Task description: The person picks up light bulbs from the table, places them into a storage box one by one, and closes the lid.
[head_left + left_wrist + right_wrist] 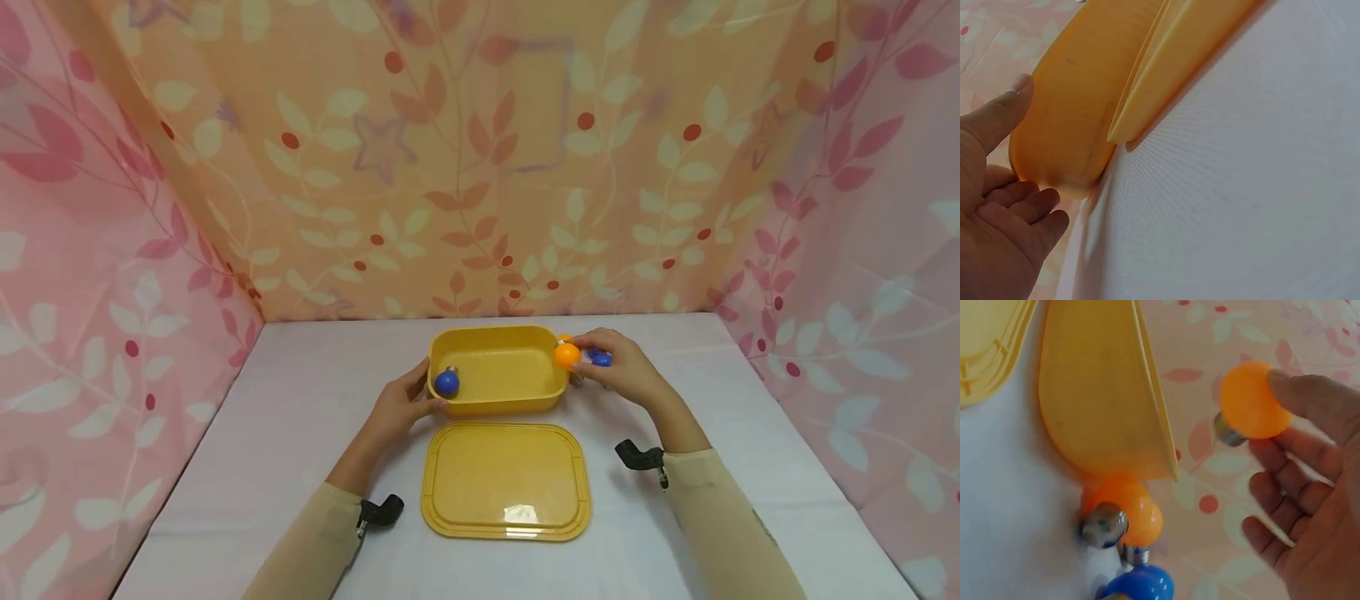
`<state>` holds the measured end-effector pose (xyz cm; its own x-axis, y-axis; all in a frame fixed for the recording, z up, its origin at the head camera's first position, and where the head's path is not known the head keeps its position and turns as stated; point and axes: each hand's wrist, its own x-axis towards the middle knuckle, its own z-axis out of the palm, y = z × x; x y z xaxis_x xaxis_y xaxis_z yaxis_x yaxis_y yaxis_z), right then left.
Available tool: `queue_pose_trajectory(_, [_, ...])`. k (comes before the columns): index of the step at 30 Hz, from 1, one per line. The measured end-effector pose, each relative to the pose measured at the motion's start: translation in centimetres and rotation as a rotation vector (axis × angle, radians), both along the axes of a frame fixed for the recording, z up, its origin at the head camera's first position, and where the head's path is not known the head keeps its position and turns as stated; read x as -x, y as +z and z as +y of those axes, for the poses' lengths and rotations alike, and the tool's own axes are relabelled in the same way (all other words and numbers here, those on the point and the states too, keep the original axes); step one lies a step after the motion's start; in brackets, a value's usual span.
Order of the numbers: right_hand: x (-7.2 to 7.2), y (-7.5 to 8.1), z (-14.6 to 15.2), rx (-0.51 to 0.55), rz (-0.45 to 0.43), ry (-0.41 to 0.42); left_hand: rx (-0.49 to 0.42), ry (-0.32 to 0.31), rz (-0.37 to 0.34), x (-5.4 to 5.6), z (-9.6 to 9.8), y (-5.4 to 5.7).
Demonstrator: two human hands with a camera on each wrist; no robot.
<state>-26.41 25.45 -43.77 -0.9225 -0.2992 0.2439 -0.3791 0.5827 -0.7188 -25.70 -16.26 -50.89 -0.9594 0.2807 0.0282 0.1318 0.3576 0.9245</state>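
Namely: left hand (399, 405) holding yellow box (498, 408) by its end, presumably for steadiness; right hand (621, 365) pinching orange bulb (567, 357) near opposite rim.

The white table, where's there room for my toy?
The white table is bare left of the left hand, and right of the right hand. The yellow box is bare inside, right of the blue bulb. It's crowded by the box's right end: loose bulbs lie there, and the right hand holds an orange bulb.
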Motion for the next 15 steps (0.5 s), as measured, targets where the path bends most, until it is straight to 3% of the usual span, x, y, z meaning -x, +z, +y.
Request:
queue_pose_trajectory(7, [1.9,2.0,-3.4,-0.128,0.133,0.226,0.008,0.023,0.000,-0.2,0.2,0.2])
queue_pose_trajectory(10, [3.0,3.0,-4.8,-0.209,0.130,0.285,0.009,0.020,-0.014,-0.2,0.1,0.3])
queue_pose_trajectory(15, [4.6,4.1,-6.5,-0.249,0.096,0.380,-0.017,0.003,-0.021,-0.1,0.1,0.2])
